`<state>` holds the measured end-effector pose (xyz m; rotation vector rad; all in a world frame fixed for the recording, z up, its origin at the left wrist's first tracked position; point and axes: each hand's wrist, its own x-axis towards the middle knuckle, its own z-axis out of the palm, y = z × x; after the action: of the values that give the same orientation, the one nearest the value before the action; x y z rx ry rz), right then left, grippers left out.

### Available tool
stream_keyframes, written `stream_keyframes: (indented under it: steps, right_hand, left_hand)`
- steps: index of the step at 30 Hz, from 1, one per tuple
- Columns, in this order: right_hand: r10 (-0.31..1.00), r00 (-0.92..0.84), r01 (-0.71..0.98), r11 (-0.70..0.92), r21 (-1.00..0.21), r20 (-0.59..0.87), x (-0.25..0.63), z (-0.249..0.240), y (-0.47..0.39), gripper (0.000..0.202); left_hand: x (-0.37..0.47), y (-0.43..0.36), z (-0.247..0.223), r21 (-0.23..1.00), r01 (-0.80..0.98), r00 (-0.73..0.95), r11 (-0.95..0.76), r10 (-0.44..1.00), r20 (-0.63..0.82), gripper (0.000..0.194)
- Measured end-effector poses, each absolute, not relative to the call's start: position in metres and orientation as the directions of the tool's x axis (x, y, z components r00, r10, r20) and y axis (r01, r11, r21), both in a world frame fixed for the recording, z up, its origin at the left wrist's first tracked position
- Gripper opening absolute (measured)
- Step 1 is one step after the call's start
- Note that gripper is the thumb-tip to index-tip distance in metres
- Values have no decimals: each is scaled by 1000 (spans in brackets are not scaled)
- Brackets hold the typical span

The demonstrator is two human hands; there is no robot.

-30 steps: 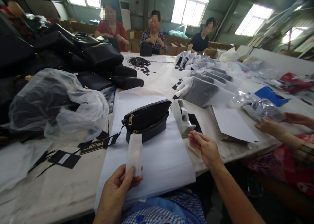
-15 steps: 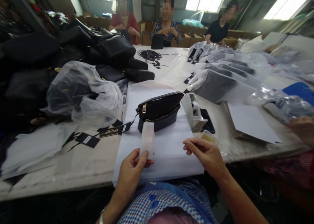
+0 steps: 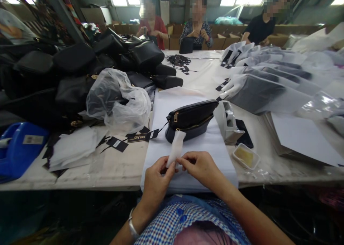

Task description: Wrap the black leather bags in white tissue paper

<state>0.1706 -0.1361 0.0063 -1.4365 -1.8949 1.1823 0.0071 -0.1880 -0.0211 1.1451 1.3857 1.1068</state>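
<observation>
Between the thumb and fingers of the left hand [image 3: 160, 174], a folded white strip [image 3: 176, 148] is pinched; its lower edge is met by the closed fingertips of the right hand [image 3: 200, 166], whose exact grip cannot be told. Both forearms are angled inward from below, wrists raised above white sheets [image 3: 199, 177], on which the black bag [image 3: 192, 120] is set just beyond.

Right of the black zippered bag [image 3: 191, 119] stands a tape dispenser [image 3: 231, 125]; below it, both hands pinch a white strip [image 3: 176, 148].
</observation>
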Motion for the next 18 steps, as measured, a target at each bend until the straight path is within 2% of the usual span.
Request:
stream_keyframes:
  steps: [6, 14, 18]
  right_hand:
    - [898, -439, 540, 277, -795, 14, 176, 1, -143, 22]
    - [907, -416, 486, 287, -825, 70, 175, -8, -145, 27]
    - [912, -409, 506, 256, -824, 33, 173, -10, -145, 36]
  left_hand:
    - [4, -187, -20, 982, 66, -55, 179, 983, -175, 26]
    - [5, -184, -18, 963, -54, -6, 263, 965, -264, 34]
    - [5, -182, -21, 952, -117, -9, 283, 958, -286, 53]
